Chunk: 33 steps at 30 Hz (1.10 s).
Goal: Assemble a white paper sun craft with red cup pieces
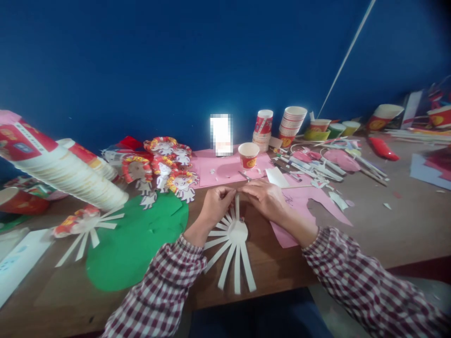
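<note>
A paper cup cut into strips [238, 231] lies spread like rays on the brown table, its round base in the middle. Several of its white strips point toward me. At its far side, my left hand [217, 205] is closed in a pinch at the end of one strip. My right hand [266, 199] meets it there, fingers bent and pressed together on the same strip's tip. The fingertips partly hide that tip. Just beyond my hands stands a red and white paper cup [248, 156]. Pink paper with cut-out edges [287, 238] lies under my right forearm.
Green paper [141, 253] lies to the left, beside a second cut cup [84, 230] and finished-looking lion figures [164, 171]. A long stack of cups [70, 171] leans at far left. Markers [310, 169], paper scraps and cup stacks [293, 124] stand or lie at right.
</note>
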### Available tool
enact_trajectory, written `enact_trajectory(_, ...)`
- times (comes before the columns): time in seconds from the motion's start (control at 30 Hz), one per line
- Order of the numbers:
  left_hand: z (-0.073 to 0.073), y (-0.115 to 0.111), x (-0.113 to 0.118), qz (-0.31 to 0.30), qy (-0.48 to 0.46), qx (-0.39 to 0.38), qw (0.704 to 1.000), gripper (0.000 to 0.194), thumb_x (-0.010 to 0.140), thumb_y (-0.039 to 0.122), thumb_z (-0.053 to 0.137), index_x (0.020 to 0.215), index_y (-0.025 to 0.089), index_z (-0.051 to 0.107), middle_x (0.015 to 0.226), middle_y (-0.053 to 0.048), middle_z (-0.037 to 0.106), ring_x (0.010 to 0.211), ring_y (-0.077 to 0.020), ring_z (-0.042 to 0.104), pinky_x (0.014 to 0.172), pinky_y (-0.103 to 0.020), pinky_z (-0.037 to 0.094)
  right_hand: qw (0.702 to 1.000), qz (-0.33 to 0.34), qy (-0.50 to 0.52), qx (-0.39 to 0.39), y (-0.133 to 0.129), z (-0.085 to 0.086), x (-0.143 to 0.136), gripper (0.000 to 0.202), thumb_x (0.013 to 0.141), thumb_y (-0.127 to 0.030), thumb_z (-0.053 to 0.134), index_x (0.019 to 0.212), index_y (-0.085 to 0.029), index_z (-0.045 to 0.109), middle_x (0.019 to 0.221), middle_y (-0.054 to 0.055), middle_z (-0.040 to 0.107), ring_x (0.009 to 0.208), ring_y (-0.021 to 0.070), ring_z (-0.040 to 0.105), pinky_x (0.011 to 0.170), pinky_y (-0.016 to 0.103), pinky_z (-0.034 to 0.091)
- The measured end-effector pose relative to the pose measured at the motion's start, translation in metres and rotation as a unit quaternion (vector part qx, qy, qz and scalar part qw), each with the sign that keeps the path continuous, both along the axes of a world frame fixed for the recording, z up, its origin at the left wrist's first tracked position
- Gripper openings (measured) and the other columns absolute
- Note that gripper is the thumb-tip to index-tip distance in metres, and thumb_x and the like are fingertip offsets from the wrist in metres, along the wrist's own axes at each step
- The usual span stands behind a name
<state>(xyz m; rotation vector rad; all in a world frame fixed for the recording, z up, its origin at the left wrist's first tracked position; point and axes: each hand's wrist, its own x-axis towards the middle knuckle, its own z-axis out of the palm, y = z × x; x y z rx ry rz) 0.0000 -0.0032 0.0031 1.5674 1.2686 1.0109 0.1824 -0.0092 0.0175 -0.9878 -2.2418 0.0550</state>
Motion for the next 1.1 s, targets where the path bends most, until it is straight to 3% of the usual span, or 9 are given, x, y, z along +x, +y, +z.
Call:
enact_trajectory(0.2,0.001,-0.004,0.004,0.026,0.060,0.060,0.996,0.027,0.081,0.036,0.053,0.077,0.014,0.069,0.057,0.000,0.062,0.051,-0.0105,0.054,0.048,-0.018,0.039,0.998,-0.053,0.012,-0.023,0.003,-0.010,-0.003,0.018,0.087,-0.026,0.053,0.100,-0.020,0.065,0.094,0.006,0.069,0.084,0.0178,0.063,0.076,0.027,0.046)
enact_trajectory(0.5,0.003,-0.007,0.006,0.017,0.090,0.089,0.992,0.023,0.082,0.031,0.053,0.080,0.015,0.070,0.057,0.000,0.062,0.053,-0.0108,0.054,0.054,-0.020,0.041,0.996,-0.067,0.007,-0.057,0.003,-0.010,-0.003,0.015,0.087,-0.028,0.055,0.091,-0.020,0.067,0.089,0.004,0.070,0.080,0.0164,0.062,0.071,0.025,0.043)
enact_trajectory(1.1,-0.003,-0.002,0.003,-0.018,0.059,0.049,0.997,0.023,0.079,0.027,0.056,0.088,0.013,0.071,0.080,-0.005,0.071,0.067,-0.0144,0.062,0.058,-0.021,0.045,0.998,-0.057,-0.005,-0.030,0.005,-0.014,-0.004,0.013,0.087,-0.024,0.053,0.085,-0.018,0.064,0.084,0.005,0.067,0.082,0.0170,0.060,0.074,0.026,0.041)
